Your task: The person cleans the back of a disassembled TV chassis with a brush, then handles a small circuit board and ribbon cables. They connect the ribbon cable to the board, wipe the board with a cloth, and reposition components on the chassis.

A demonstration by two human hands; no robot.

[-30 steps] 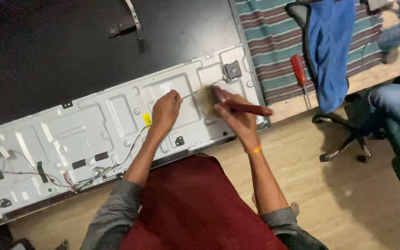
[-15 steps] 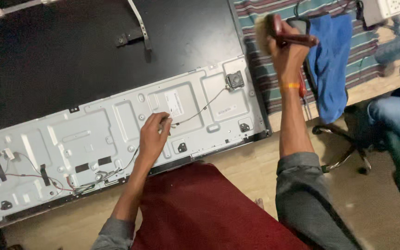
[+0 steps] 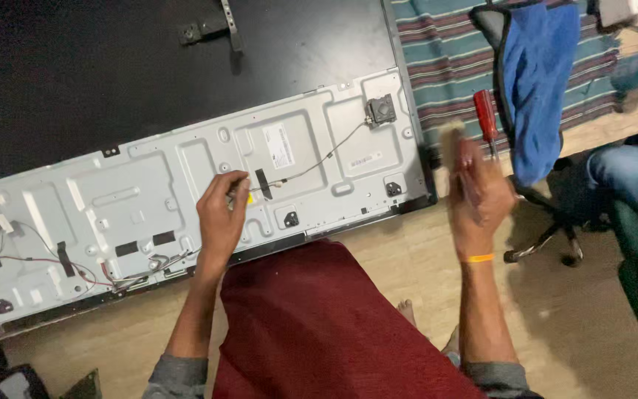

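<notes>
while the left hand (image 3: pixel 221 214) pinches a thin wire (image 3: pixel 319 157) on the bared metal panel (image 3: pixel 149 192), the blurred right hand (image 3: pixel 478 196) hangs empty and half-open beside the red screwdriver (image 3: pixel 486 117), so dismantling looks only midway.

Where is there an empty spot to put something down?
The wooden floor between the metal panel and the chair base is bare. The black sheet above the panel is mostly bare. The panel's left end is crowded with wires.
</notes>
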